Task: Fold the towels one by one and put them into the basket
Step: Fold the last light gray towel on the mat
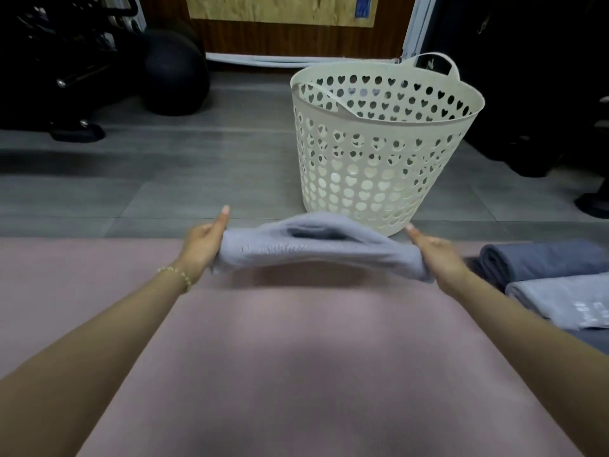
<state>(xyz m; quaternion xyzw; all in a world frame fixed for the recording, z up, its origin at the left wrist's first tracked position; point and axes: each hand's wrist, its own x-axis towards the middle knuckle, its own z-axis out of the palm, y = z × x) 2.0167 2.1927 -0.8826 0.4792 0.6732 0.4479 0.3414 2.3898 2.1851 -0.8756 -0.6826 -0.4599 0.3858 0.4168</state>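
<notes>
1. Because the folded towel [316,249] covered them, the fingers of both hands were hidden; only the thumbs showed on top.
2. The left hand [202,242] and the right hand [435,255] each grasped one end of this grey towel, holding it above the pink mat [296,357], just in front of the basket [385,153].
3. Blur softened the towel's edges, so its layers could not be counted.
4. The basket, cream with heart-shaped holes, stood upright on the grey floor. Only its inner wall showed, and whether anything lay at the bottom could not be told.
5. Right of the basket and nearer the person, a rolled dark blue towel [540,258] and a pale grey towel [566,301] lay touching, both cut off by the frame edge. The pale one's white lettering was unreadable.
6. Well left of the basket, a black ball [174,74] sat in shadow.
</notes>
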